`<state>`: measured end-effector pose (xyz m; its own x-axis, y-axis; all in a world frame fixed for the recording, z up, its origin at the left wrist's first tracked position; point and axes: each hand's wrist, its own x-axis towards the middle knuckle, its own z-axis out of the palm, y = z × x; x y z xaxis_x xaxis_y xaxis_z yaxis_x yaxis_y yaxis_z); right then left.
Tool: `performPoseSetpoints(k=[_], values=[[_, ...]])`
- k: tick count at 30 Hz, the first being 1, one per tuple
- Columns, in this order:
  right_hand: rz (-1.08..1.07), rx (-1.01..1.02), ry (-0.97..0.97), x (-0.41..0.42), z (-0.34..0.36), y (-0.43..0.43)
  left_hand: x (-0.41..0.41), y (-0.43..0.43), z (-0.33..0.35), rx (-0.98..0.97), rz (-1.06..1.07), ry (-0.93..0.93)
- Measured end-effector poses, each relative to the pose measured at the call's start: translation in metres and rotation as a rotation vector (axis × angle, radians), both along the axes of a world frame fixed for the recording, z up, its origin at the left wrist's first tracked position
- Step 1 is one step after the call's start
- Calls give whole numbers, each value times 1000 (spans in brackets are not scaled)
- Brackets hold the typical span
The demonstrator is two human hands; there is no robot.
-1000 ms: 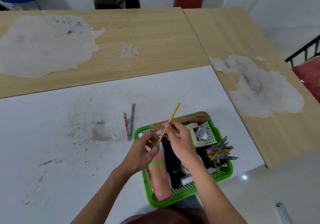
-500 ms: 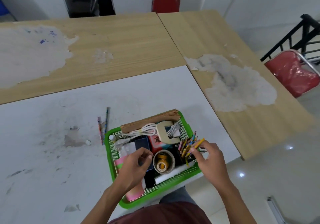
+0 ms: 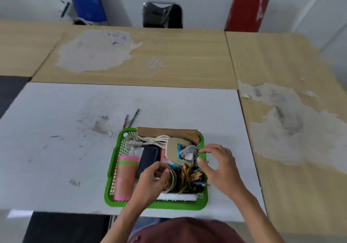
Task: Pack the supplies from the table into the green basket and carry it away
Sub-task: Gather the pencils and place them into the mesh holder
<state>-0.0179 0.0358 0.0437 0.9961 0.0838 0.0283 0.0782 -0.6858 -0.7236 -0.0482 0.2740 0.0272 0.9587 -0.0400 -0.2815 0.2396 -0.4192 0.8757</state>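
Observation:
The green basket (image 3: 112, 169) sits at the near edge of the white table (image 3: 56, 130). It holds a pink-and-green tube (image 3: 124, 177), a dark blue box (image 3: 148, 158), brown envelopes (image 3: 169, 132), white cables (image 3: 155, 139), a beige tape dispenser (image 3: 173, 148), a tape roll (image 3: 172, 182) and a bunch of pencils (image 3: 191, 177). My left hand (image 3: 152, 183) hovers over the basket's middle with its fingers curled in; I see nothing in it. My right hand (image 3: 218, 164) is spread over the basket's right rim, above the pencils, and holds nothing. Two pencils (image 3: 131, 120) lie on the table just behind the basket.
Worn wooden tables (image 3: 187, 55) adjoin the white one at the back and on the right. Blue (image 3: 86, 0), black (image 3: 162, 15) and red (image 3: 247, 9) chairs stand behind them against the wall. The floor shows below the table's near edge.
The yellow pencil that my right hand held has gone into the bunch in the basket. My right hand has let go and opened. The view has swung left.

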Motion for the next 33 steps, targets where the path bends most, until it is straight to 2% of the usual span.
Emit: performPoseSetpoints(k=[3, 8, 11, 14, 15, 18, 22, 28, 31, 33], values=[[122, 46, 83, 30, 2, 0, -4, 4, 5, 22, 140, -16], [326, 41, 135, 78, 4, 32, 9, 31, 4, 171, 336, -72], [438, 32, 199, 110, 6, 66, 17, 50, 0, 232, 481, 20], [560, 10, 230, 141, 1, 109, 18, 66, -18, 557, 576, 174], [601, -17, 244, 152, -5, 127, 17, 71, -26, 594, 595, 237], [702, -128, 285, 177, -24, 176, 18, 75, -45, 500, 590, 382], [775, -250, 284, 207, -44, 232, 18, 77, -57, 425, 580, 355], [882, -686, 260, 264, -91, 273, 18, 81, -67, 404, 598, 322], [917, -707, 278, 277, -113, 275, 17, 81, -68, 402, 604, 334], [939, -753, 202, 279, -121, 275, 17, 81, -69, 398, 607, 330]])
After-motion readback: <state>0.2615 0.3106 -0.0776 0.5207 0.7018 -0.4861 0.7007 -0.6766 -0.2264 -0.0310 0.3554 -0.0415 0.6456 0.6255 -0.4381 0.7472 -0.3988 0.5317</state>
